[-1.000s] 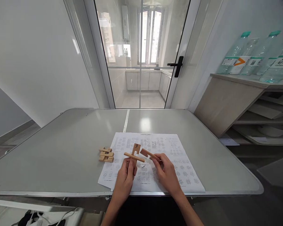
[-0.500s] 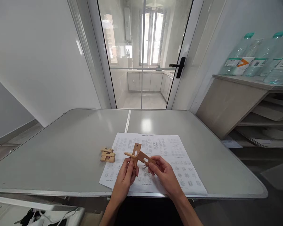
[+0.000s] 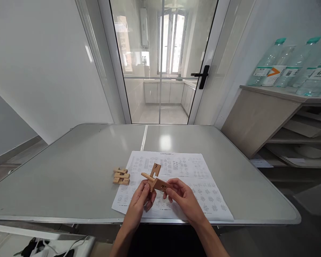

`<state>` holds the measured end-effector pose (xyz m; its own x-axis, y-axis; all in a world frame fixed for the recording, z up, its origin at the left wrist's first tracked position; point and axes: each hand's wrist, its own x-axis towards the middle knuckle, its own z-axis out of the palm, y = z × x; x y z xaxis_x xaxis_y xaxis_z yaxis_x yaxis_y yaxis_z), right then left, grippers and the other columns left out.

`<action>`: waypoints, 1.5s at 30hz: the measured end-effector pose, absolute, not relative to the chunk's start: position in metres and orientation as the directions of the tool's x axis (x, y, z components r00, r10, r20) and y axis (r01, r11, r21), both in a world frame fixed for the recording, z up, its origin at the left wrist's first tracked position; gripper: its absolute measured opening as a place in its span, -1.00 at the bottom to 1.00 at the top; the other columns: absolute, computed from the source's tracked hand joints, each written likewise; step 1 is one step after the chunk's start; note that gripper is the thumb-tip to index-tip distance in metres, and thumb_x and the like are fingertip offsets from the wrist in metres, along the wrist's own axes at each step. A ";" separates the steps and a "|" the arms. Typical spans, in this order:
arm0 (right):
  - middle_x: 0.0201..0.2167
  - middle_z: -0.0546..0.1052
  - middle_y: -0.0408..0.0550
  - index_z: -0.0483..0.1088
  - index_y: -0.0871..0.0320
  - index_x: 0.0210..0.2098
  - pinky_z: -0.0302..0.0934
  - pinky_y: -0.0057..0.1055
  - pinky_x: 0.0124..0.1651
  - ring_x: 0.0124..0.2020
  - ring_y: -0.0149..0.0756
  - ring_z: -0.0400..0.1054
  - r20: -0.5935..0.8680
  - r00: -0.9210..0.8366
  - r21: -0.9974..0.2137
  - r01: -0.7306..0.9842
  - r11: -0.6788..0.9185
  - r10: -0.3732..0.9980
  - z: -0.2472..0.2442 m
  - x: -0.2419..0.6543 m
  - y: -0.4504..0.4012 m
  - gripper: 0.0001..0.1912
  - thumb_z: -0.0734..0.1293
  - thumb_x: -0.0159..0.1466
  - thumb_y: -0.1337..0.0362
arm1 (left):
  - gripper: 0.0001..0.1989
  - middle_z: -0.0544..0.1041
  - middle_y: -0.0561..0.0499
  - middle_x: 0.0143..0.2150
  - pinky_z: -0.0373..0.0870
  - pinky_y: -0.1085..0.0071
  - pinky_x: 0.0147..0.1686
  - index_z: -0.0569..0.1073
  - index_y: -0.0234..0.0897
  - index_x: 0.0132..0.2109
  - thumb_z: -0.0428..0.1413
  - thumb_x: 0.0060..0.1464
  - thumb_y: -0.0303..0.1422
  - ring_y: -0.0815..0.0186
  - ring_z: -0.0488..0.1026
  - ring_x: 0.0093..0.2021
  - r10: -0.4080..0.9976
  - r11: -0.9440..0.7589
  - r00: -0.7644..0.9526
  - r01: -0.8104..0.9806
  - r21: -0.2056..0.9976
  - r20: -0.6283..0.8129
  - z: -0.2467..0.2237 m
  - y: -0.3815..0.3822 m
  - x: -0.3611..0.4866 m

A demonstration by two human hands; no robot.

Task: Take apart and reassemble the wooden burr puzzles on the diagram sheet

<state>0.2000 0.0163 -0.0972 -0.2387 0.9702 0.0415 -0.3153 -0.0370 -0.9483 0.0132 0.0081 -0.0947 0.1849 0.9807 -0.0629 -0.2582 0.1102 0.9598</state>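
Note:
My left hand is closed around crossed wooden puzzle pieces. One is an upright notched puzzle piece with a black mark like a 3 on its upper end. A thinner wooden puzzle piece sticks out to the upper left. My right hand pinches the right end of a slotted wooden puzzle piece, whose left end meets the crossed pieces. Fingers hide the lower parts, so I cannot tell how far they interlock. All of this is held above printed sheets covered in small diagrams.
Several notched wooden puzzle pieces lie grouped at the sheets' left edge on the grey table. A glass door stands behind the table. On the right, plastic bottles stand on a shelf unit.
The slotted piece in my right hand has dropped lower and turned against the crossed pieces. More of the marked piece's notch shows above it. The loose pieces stay put.

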 end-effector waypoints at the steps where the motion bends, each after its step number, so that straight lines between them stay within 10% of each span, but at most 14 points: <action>1: -0.30 0.60 -0.07 0.48 0.10 -0.13 0.29 -0.36 -0.29 -0.31 -0.26 0.47 0.042 -0.241 -0.948 -0.316 -0.037 0.970 -0.097 0.200 0.016 -0.68 0.52 0.29 0.03 | -0.53 0.28 0.18 -0.49 0.02 0.50 -0.55 0.37 -0.24 -0.10 0.12 0.27 0.11 0.47 0.03 -0.56 0.979 0.121 0.190 -0.257 0.959 -0.072 -0.094 0.008 0.013; 24: -0.11 0.63 0.02 0.49 0.08 -0.07 0.37 -0.31 -0.23 -0.17 -0.15 0.54 0.051 -0.277 -0.947 -0.319 -0.042 0.959 -0.105 0.199 0.017 -0.63 0.47 0.31 -0.04 | -0.49 0.13 0.20 -0.48 0.01 0.48 -0.53 0.39 -0.25 -0.08 0.10 0.25 0.14 0.44 -0.03 -0.54 0.938 0.176 0.328 -0.178 0.968 -0.111 -0.085 0.004 0.014; 45: -0.21 0.60 -0.06 0.44 0.09 -0.15 0.41 -0.32 -0.34 -0.38 -0.27 0.48 0.059 -0.223 -0.980 -0.200 0.014 0.973 -0.105 0.195 0.016 -0.64 0.40 0.36 -0.09 | -0.51 0.25 0.08 -0.47 0.11 0.38 -0.45 0.28 -0.20 -0.38 -0.10 0.40 0.04 0.31 0.12 -0.46 0.975 -0.108 0.215 0.245 0.963 0.055 -0.088 -0.001 0.019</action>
<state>0.1951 0.0158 -0.1053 -0.2232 0.9730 0.0592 -0.1996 0.0139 -0.9798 0.0187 -0.0011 -0.0885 0.2146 0.9752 0.0550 0.2452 -0.1082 0.9634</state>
